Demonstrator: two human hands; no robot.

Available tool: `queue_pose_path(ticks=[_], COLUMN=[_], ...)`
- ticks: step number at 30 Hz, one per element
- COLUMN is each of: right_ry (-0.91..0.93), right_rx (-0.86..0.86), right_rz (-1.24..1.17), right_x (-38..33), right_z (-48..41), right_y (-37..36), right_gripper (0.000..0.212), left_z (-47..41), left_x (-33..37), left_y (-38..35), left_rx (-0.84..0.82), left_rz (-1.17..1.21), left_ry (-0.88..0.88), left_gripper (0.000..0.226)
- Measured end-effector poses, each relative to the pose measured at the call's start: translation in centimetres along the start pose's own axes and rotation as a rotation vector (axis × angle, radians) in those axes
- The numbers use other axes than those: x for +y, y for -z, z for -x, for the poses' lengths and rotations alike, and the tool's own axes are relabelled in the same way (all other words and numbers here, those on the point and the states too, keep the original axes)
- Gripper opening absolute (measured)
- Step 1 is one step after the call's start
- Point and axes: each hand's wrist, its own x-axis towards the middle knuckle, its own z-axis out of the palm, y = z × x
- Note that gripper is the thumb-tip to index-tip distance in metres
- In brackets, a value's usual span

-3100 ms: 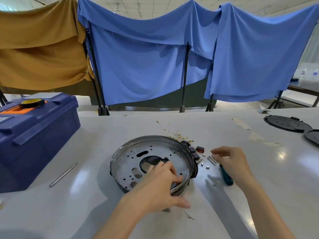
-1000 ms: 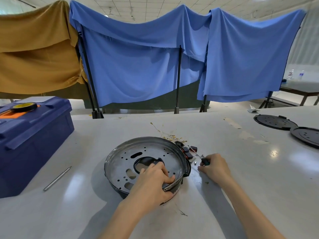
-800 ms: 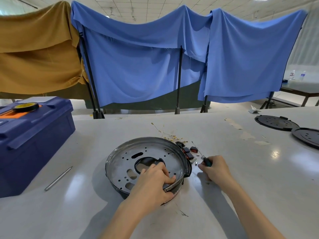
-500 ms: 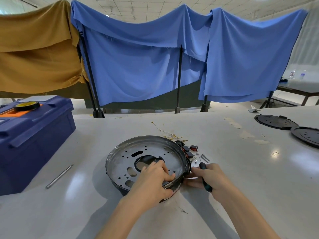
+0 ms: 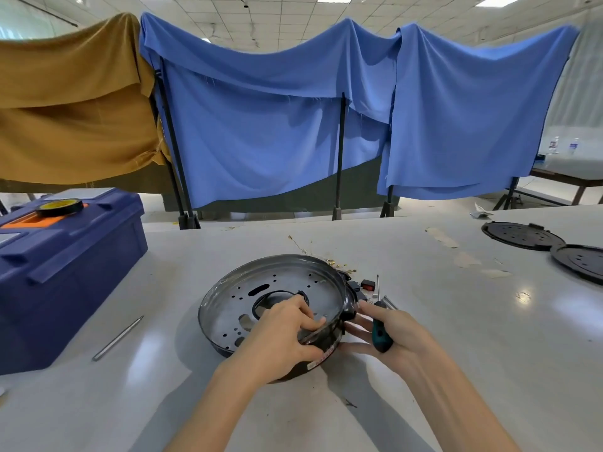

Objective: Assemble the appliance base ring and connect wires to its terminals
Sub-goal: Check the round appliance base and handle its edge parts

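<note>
The base ring is gripped at its near rim by the left hand, and a screwdriver is clasped by the right hand, fingers curled.

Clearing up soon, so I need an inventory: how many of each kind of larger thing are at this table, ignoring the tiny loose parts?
Toolbox: 1
Tape roll: 1
Base ring: 1
Screwdriver: 1
Rod: 1
Black discs: 2
Total: 7
</note>
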Motion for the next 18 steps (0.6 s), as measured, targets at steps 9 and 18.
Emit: queue_pose_path(ticks=[9, 18], right_ry=[0.044, -0.006], right_rx=[0.025, -0.016], right_rz=[-0.047, -0.124], right_x=[-0.3, -0.6], right_z=[0.3, 1.1], right_y=[-2.2, -2.7], right_gripper=[0.021, 0.023], left_z=[0.9, 0.9], left_x=[0.4, -0.2], left_y=[-0.2, 1.0], left_rx=[0.167, 0.261], left_rz=[0.035, 0.083], left_ry=[0.095, 0.122], left_gripper=[0.037, 0.023])
